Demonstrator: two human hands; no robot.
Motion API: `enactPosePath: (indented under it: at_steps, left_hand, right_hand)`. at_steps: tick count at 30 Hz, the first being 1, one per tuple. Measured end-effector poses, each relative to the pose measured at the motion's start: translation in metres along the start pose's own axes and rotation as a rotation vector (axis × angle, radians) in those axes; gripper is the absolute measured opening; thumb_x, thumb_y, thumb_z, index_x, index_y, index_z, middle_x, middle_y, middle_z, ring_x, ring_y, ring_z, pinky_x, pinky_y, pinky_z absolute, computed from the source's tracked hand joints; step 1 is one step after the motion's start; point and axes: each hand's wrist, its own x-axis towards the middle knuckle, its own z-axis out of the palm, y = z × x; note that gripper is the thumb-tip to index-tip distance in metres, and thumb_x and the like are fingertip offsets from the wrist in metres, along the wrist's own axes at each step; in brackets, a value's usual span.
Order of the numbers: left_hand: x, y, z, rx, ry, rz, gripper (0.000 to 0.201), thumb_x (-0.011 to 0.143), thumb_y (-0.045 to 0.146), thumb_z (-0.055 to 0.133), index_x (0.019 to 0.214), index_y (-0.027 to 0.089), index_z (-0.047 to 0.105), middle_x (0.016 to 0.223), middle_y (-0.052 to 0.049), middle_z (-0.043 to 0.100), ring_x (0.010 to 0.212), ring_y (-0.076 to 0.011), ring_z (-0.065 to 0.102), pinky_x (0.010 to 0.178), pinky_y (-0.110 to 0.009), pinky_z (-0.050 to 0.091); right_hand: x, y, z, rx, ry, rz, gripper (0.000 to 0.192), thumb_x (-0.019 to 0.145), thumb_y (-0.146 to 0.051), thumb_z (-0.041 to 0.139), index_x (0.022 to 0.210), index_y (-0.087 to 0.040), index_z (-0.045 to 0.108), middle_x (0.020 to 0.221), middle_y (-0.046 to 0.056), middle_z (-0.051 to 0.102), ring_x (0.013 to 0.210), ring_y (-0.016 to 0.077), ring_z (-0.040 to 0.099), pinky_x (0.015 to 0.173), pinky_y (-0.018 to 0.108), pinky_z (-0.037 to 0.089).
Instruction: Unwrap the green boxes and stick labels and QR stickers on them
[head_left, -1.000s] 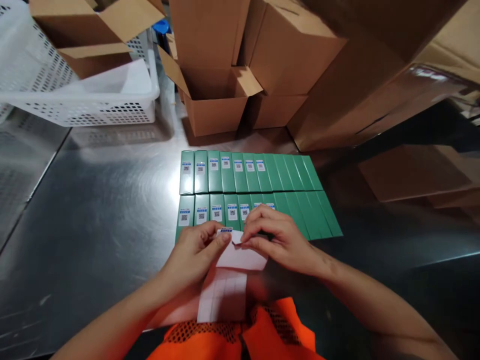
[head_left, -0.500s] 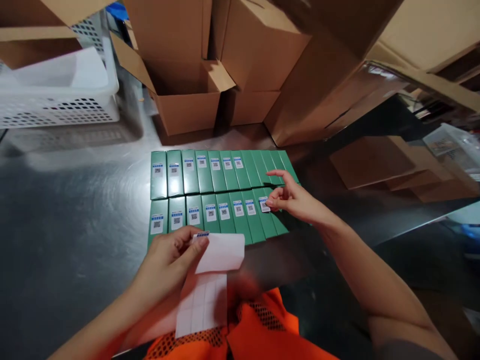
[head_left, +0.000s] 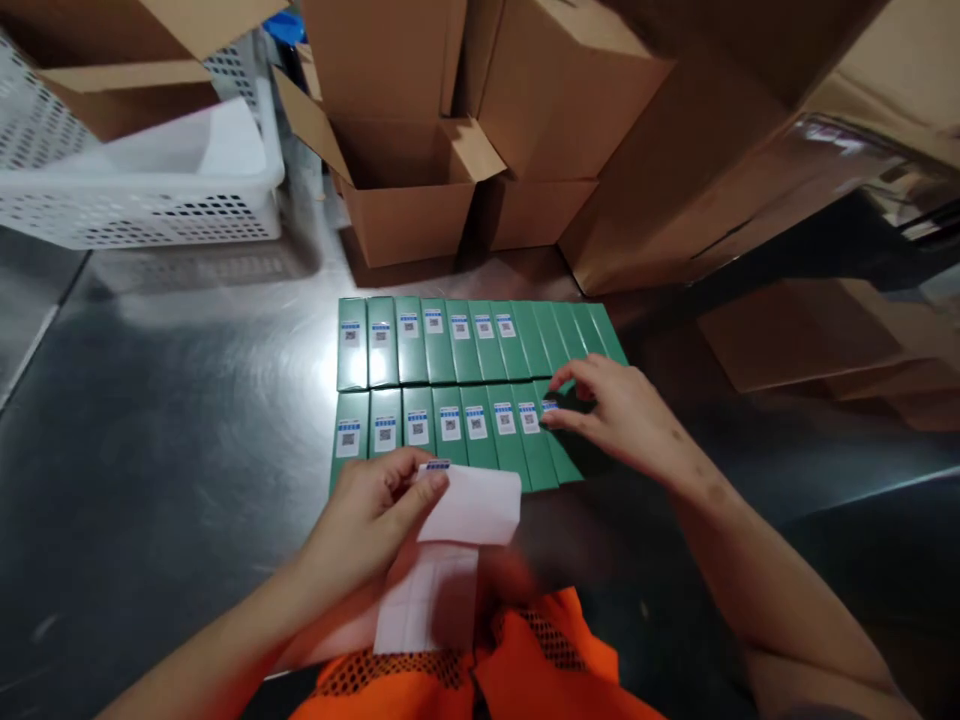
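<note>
Two rows of narrow green boxes (head_left: 537, 465) stand packed together on the metal table. Many bear a white and blue QR-code sticker (head_left: 385, 432); those at the right end of the back row are plain. Near the front row, my left hand (head_left: 379, 505) pinches a strip of label backing paper (head_left: 474, 505), a blue-edged sticker showing by the thumb. The strip's lower part hangs toward my orange vest. My right hand (head_left: 619, 415) rests its thumb on a sticker (head_left: 550, 408) at the front row's right part, partly covering it. Its index finger is bent and apart from the thumb.
A white perforated basket (head_left: 172, 215) holding cardboard and paper stands at the back left. An open cardboard box (head_left: 412, 220) sits behind the green boxes, with larger cartons (head_left: 570, 100) beside it. Flattened cardboard (head_left: 802, 330) lies to the right.
My right hand's index finger has drawn in from stretched out to bent, while the thumb stays at the sticker. The view has shifted, so everything sits further right. My left hand keeps the strip.
</note>
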Motion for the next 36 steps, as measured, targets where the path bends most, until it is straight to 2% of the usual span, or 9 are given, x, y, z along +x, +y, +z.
enactPosePath:
  at_steps: [3, 7, 11, 14, 19, 21, 25, 29, 36]
  left_hand:
    - [0.001, -0.001, -0.001, -0.027, -0.032, 0.022, 0.035, 0.089, 0.05, 0.057, 0.085, 0.017, 0.069, 0.071, -0.001, 0.065, 0.065, -0.0153, 0.056, 0.058, -0.022, 0.04]
    - [0.002, 0.002, -0.004, -0.038, -0.085, 0.056, 0.037, 0.091, 0.051, 0.053, 0.094, 0.018, 0.069, 0.08, -0.003, 0.068, 0.071, -0.0166, 0.059, 0.064, -0.024, 0.042]
    - [0.002, 0.006, -0.006, -0.031, -0.061, 0.077, 0.044, 0.096, 0.051, 0.043, 0.085, 0.018, 0.069, 0.076, -0.003, 0.066, 0.073, -0.0173, 0.059, 0.066, -0.024, 0.043]
    - [0.002, 0.005, -0.005, -0.035, -0.087, 0.045, 0.04, 0.095, 0.05, 0.045, 0.088, 0.019, 0.069, 0.078, -0.003, 0.068, 0.075, -0.0187, 0.061, 0.067, -0.025, 0.044]
    - [0.001, 0.002, -0.004, 0.024, -0.097, 0.045, 0.038, 0.095, 0.05, 0.045, 0.095, 0.021, 0.07, 0.085, -0.003, 0.072, 0.079, -0.0202, 0.065, 0.069, -0.026, 0.044]
    - [0.001, 0.001, -0.004, 0.036, -0.101, 0.047, 0.037, 0.096, 0.049, 0.044, 0.096, 0.021, 0.069, 0.086, -0.003, 0.073, 0.081, -0.0206, 0.065, 0.07, -0.026, 0.045]
    - [0.002, 0.002, -0.004, 0.045, -0.091, 0.066, 0.036, 0.096, 0.048, 0.044, 0.095, 0.022, 0.07, 0.087, -0.002, 0.073, 0.083, -0.0209, 0.066, 0.071, -0.027, 0.046]
    - [0.002, 0.003, -0.004, 0.039, -0.084, 0.074, 0.037, 0.096, 0.047, 0.044, 0.093, 0.021, 0.07, 0.085, -0.003, 0.073, 0.08, -0.021, 0.066, 0.069, -0.027, 0.046]
    - [0.002, 0.004, -0.004, 0.028, -0.082, 0.075, 0.037, 0.095, 0.047, 0.045, 0.094, 0.021, 0.071, 0.083, -0.003, 0.073, 0.078, -0.0208, 0.066, 0.068, -0.027, 0.046]
  right_hand:
    - [-0.009, -0.034, 0.016, 0.313, 0.019, -0.309, 0.025, 0.084, -0.04, 0.076, 0.103, -0.024, 0.068, 0.091, 0.002, 0.063, 0.085, 0.0188, 0.06, 0.077, 0.032, 0.043]
    - [-0.01, -0.066, 0.048, 0.461, 0.096, -0.515, 0.019, 0.09, -0.033, 0.071, 0.105, -0.022, 0.07, 0.092, 0.003, 0.064, 0.09, 0.0187, 0.059, 0.083, 0.036, 0.043]
    - [-0.011, -0.068, 0.069, 0.419, 0.33, -0.664, 0.005, 0.09, -0.026, 0.068, 0.092, -0.023, 0.072, 0.09, 0.002, 0.066, 0.09, 0.02, 0.06, 0.091, 0.043, 0.04]
    - [-0.015, -0.065, 0.065, 0.49, 0.32, -0.787, 0.01, 0.094, -0.028, 0.063, 0.087, -0.026, 0.07, 0.093, 0.001, 0.067, 0.097, 0.0205, 0.061, 0.1, 0.046, 0.038]
    - [0.026, -0.033, 0.024, 0.984, 0.226, -0.225, 0.013, 0.089, -0.034, 0.069, 0.086, -0.024, 0.062, 0.089, 0.001, 0.065, 0.087, 0.0163, 0.063, 0.08, 0.032, 0.052]
    - [0.059, -0.008, 0.006, 0.941, 0.265, -0.044, 0.017, 0.081, -0.029, 0.076, 0.083, -0.022, 0.06, 0.079, -0.001, 0.064, 0.074, 0.0138, 0.061, 0.073, 0.029, 0.051]
    - [0.109, 0.029, -0.014, 0.852, 0.012, 0.242, 0.03, 0.07, -0.016, 0.078, 0.088, -0.021, 0.056, 0.057, -0.007, 0.055, 0.054, 0.0106, 0.051, 0.053, 0.021, 0.041]
    - [0.118, 0.032, -0.014, 0.831, -0.113, 0.336, 0.053, 0.067, -0.008, 0.075, 0.106, -0.024, 0.043, 0.054, -0.01, 0.055, 0.051, 0.0115, 0.051, 0.05, 0.02, 0.039]
    - [0.12, 0.031, -0.001, 0.677, -0.071, 0.335, 0.049, 0.07, -0.014, 0.072, 0.101, -0.025, 0.037, 0.06, -0.007, 0.057, 0.058, 0.0155, 0.057, 0.055, 0.025, 0.043]
